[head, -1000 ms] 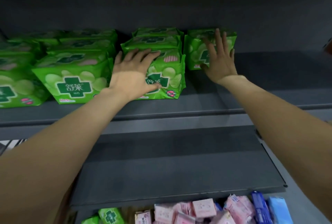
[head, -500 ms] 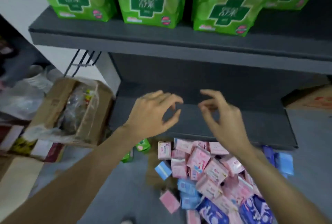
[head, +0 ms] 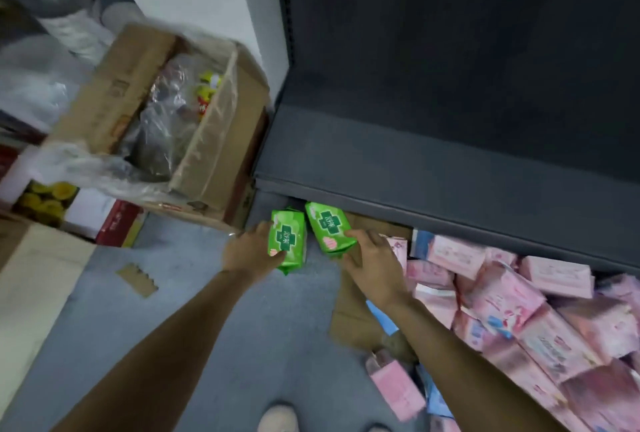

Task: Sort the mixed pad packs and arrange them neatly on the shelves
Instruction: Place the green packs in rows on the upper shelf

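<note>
From up here I see the dark shelf (head: 433, 161) as a flat matte slab whose upper part fades into shadow, so I cannot make out anything on it. The grey floor (head: 194, 293) looks speckled and rough. Along the right, the heap of pink packs (head: 519, 300) runs under the shelf edge and off the frame; they are soft, glossy, pillow-shaped wrappers, blurred, with print I cannot read, and a few blue ones half buried among them. At the left, the cardboard box (head: 138, 92) is lined with crinkled clear plastic that veils its contents. My left hand (head: 247, 251) grips one green pack (head: 287, 241), its fingers curled around the near end. My right hand (head: 372, 263) pinches a second green pack (head: 329, 225) at its near corner. Both packs sit low by the floor, just in front of the shelf lip, side by side, nearly touching.
</note>
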Demonstrator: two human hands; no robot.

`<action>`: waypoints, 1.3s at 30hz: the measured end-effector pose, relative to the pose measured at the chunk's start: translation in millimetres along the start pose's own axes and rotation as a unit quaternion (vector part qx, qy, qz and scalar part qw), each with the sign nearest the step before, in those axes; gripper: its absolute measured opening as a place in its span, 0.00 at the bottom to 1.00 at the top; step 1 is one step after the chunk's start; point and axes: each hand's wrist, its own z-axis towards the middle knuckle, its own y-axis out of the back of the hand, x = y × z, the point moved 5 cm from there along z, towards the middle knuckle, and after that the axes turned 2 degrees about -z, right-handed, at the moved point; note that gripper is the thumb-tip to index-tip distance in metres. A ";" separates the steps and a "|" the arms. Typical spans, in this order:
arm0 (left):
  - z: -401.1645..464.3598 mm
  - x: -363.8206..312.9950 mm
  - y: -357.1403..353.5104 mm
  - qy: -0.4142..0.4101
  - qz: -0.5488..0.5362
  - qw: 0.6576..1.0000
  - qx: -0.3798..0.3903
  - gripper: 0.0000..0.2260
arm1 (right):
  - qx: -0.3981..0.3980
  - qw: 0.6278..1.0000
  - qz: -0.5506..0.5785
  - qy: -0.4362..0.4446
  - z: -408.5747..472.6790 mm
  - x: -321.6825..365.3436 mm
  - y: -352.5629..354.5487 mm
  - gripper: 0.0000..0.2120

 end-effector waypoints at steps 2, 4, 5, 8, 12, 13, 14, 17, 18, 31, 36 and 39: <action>31.8 10.3 -34.4 0.038 -0.051 0.998 -0.029 0.33 | -0.009 0.999 -0.033 0.000 30.3 -21.0 -39.4 0.19; 57.4 15.0 -68.5 0.057 -0.080 0.994 -0.046 0.39 | -0.010 0.998 -0.068 0.011 58.4 -36.0 -71.9 0.21; 70.7 18.5 -86.5 0.066 -0.095 0.992 -0.053 0.42 | 0.005 0.996 -0.091 0.015 72.7 -43.4 -90.5 0.24; 100.3 25.6 -128.2 0.091 -0.131 0.986 -0.044 0.48 | 0.073 0.983 -0.169 0.008 105.6 -61.6 -136.4 0.32; 130.8 27.3 -159.4 0.088 -0.147 0.985 -0.011 0.47 | 0.078 0.973 -0.215 -0.037 141.8 -75.7 -172.2 0.35; 135.6 28.3 -163.4 0.085 -0.157 0.984 -0.011 0.47 | 0.072 0.970 -0.228 -0.044 148.1 -77.1 -176.8 0.35; 138.2 28.6 -164.2 0.078 -0.165 0.983 -0.016 0.47 | 0.059 0.967 -0.242 -0.046 152.0 -77.1 -177.5 0.34; 128.9 40.5 -160.6 0.064 -0.167 0.984 -0.014 0.45 | 0.036 0.977 -0.205 -0.051 143.0 -71.7 -173.3 0.31; 121.7 46.8 -157.2 0.070 -0.172 0.983 -0.009 0.44 | 0.041 0.983 -0.169 -0.060 134.2 -69.9 -168.8 0.32; -76.7 14.7 33.1 -0.008 -0.139 0.989 0.046 0.49 | 0.091 0.994 -0.005 -0.065 -57.0 20.0 30.5 0.45; -163.9 -38.6 131.6 -0.093 -0.112 0.989 0.010 0.40 | 0.013 0.996 0.036 -0.082 -140.0 68.6 150.4 0.45; -222.3 -80.5 190.9 -0.168 -0.056 0.984 -0.028 0.41 | -0.053 0.997 0.015 -0.053 -195.8 90.3 227.9 0.40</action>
